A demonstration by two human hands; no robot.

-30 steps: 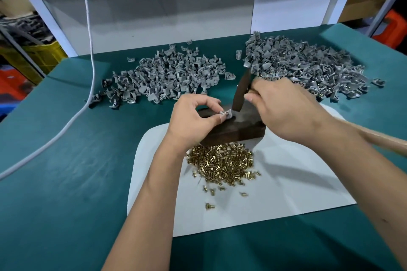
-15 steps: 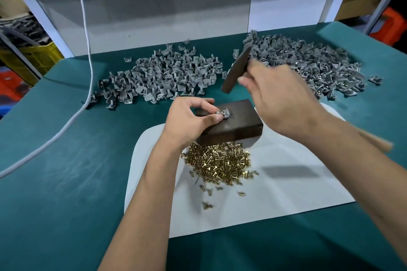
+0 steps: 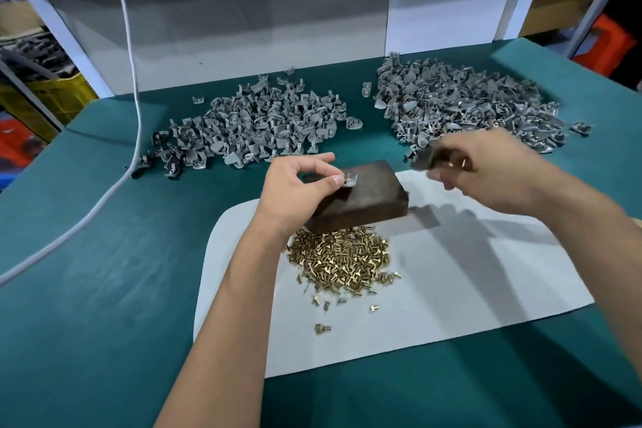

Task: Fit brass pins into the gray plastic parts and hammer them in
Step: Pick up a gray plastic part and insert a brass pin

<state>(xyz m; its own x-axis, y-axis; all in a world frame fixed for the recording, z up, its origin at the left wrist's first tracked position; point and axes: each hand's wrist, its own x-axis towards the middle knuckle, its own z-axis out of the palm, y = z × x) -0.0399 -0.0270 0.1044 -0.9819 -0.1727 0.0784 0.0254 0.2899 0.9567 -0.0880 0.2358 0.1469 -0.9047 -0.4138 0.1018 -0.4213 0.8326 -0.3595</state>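
Green table (image 3: pixel 104 288): left hand (image 3: pixel 295 191) pinches gray part (image 3: pixel 349 180); blurred right hand (image 3: pixel 486 170) grips hammer (image 3: pixel 422 160).

Single head-worn wide-angle view. Faces forward and down, close over green surface (image 3: pixel 104 288). Both hands in frame; right hand (image 3: pixel 493 167) motion-blurred, detail uncertain. No second view.
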